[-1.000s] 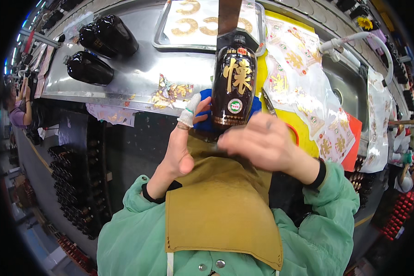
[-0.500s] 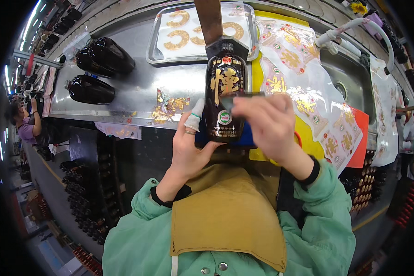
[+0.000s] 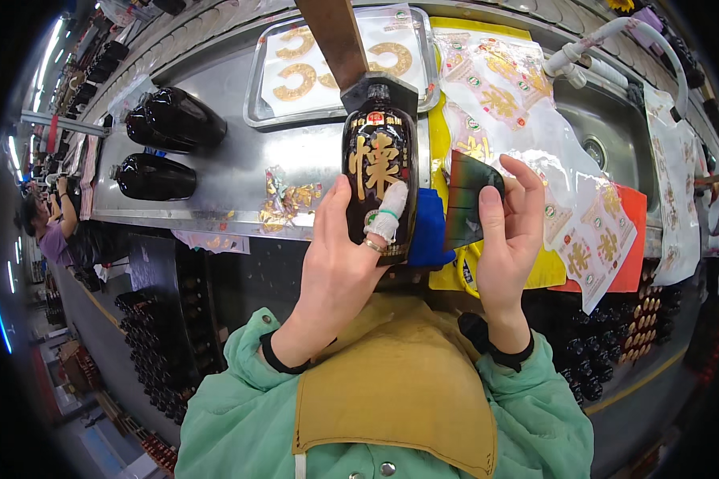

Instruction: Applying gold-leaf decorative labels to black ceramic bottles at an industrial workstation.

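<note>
From my head camera, here's the dark bottle [image 3: 394,152] lying at the worktop's [image 3: 240,164] near edge, neck toward the brown bar [image 3: 333,36], base toward me, a blue cloth [image 3: 430,231] along its right side. Danger spot, I'd say: that rounded body could roll if my left hand [image 3: 337,251] eases off. The gold character [image 3: 366,164] could crease or lift, too, if a hard edge digs into it.

Now the pose! My left hand is half open around the bottle's lower end, holding it, one bare finger along its left side, the white-sheathed finger [image 3: 391,211] across its front. My right hand [image 3: 507,243] pinches a dark, flat scraper [image 3: 462,203], thumb on its face, one finger lifted, clear of the bottle; wrist upright, forearm coming in low.
</note>
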A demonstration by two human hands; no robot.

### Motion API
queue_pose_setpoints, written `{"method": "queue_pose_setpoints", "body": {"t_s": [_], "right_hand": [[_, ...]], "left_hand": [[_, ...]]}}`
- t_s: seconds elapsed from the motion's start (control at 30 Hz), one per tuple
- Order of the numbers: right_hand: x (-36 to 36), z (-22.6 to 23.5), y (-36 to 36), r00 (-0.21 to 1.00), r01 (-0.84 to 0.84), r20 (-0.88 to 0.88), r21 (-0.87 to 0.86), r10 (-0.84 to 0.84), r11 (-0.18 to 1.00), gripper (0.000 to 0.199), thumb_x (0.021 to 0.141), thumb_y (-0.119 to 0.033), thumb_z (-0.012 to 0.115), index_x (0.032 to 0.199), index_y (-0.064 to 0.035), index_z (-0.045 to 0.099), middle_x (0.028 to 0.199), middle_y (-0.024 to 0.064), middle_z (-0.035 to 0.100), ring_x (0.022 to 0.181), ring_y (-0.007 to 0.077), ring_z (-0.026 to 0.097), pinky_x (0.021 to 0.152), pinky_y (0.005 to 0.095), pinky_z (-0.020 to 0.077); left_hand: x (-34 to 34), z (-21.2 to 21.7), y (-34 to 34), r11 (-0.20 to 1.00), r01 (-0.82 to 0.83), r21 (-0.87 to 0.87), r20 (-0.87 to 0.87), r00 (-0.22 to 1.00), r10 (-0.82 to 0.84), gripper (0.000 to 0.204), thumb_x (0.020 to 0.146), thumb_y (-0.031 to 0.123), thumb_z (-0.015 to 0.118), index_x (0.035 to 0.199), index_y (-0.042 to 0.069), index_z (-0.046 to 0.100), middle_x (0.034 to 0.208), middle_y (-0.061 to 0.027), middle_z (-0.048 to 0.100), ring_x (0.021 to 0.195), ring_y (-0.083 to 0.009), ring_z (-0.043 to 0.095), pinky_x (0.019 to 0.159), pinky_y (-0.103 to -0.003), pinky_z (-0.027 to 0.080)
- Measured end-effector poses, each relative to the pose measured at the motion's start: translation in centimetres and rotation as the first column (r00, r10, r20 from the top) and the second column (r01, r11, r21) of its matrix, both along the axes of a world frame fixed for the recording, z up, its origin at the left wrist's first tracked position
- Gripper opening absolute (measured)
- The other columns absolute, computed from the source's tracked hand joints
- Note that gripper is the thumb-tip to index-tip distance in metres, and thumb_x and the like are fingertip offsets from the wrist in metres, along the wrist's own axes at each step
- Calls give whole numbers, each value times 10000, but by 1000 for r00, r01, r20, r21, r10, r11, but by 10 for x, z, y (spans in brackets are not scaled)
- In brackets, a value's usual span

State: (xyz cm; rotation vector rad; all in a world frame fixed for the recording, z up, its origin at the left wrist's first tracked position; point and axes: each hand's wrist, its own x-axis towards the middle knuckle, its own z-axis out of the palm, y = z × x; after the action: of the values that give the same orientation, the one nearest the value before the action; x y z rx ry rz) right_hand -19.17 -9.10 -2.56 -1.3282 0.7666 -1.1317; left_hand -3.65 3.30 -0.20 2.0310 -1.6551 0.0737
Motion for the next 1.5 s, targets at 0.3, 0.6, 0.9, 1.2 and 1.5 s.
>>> {"method": "queue_pose_setpoints", "body": {"t_s": [0.3, 0.6, 0.9, 1.2, 1.5], "right_hand": [[4, 10, -8, 1000, -11, 26, 81, 9, 997, 271, 1066, -49, 545, 1327, 21, 561, 1167, 61, 617, 1019, 84, 567, 885, 231, 464], [4, 15, -6, 1000, -21, 13, 124, 20, 992, 271, 1068, -54, 549, 1329, 19, 555, 1138, 57, 639, 1004, 79, 581, 877, 223, 463], [1, 14, -10, 1000, -6, -30, 124, 10, 992, 273, 1061, -55, 561, 1324, 18, 560, 1137, 44, 632, 999, 81, 572, 889, 229, 459], [2, 16, -6, 998, -58, -11, 132, 60, 990, 280, 1058, -48, 563, 1329, 23, 552, 1197, 71, 637, 1043, 87, 584, 910, 233, 461], [29, 34, -41, 974, -153, -197, -219, 110, 964, 249, 1015, -10, 581, 1258, -2, 633, 1085, 110, 681, 961, 178, 653, 867, 297, 507]], "left_hand": [[5, 26, 1, 955, 121, 271, -74, 992, -104, 732, 750, 218, 884, 1441, 246, 642, 1572, -355, 241, 1410, -556, 347, 1171, -576, 369], [25, 33, -29, 989, 109, 103, 52, 992, -115, 835, 684, 508, 905, 1403, 157, 665, 1522, -282, 398, 1276, -487, 515, 1045, -546, 464], [22, 33, -31, 991, 97, 95, 44, 994, -101, 694, 732, 420, 898, 1336, 138, 706, 1505, -316, 413, 1267, -474, 540, 1020, -515, 497], [21, 26, -37, 999, 5, 51, 77, 997, -9, 705, 714, 427, 907, 1327, 137, 711, 1441, -270, 475, 1203, -451, 579, 982, -493, 523], [38, 21, -18, 992, 125, -28, -152, 980, -128, 829, 700, 425, 924, 1397, 83, 633, 1530, -313, 375, 1334, -476, 489, 1077, -500, 478]]}}
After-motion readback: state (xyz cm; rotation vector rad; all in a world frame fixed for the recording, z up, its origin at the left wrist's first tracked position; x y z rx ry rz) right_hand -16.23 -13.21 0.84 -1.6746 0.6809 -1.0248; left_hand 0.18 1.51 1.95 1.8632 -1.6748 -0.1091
